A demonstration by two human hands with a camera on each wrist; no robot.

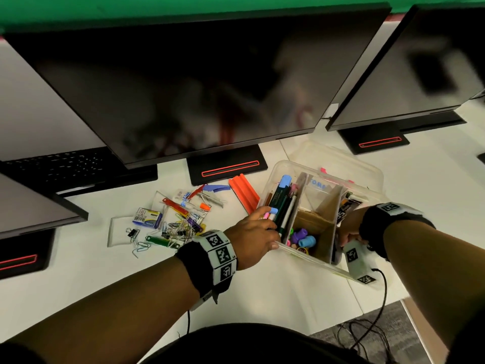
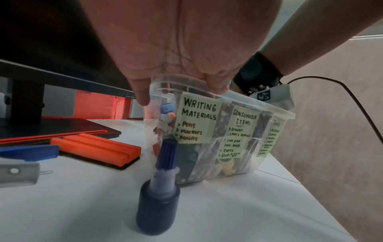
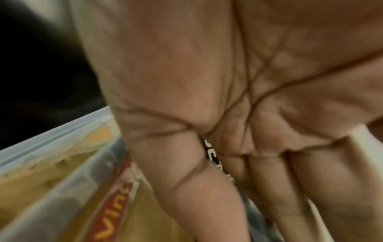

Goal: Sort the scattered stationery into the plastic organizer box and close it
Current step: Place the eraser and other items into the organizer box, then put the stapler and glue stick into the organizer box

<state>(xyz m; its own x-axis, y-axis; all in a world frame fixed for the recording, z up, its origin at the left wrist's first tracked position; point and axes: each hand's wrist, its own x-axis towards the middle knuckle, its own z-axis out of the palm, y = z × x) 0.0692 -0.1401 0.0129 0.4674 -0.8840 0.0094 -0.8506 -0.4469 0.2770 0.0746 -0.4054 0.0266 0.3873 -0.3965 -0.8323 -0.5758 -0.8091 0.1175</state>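
The clear plastic organizer box stands open on the white desk, split by cardboard dividers. Pens and markers fill its left section and small coloured caps lie in the middle one. My left hand grips the box's near-left rim, fingers hooked inside and thumb outside. My right hand reaches down into the right section; in the right wrist view its fingers point downward beside a black printed packet. Whether they hold it is unclear. Labels on the box front read Writing Materials, Consumable Items, Tools.
Scattered clips, fasteners and a paper-clip carton lie left of the box. An orange board eraser lies beside it. A blue ink bottle stands in front of the box. The clear lid lies behind. Monitors stand close behind.
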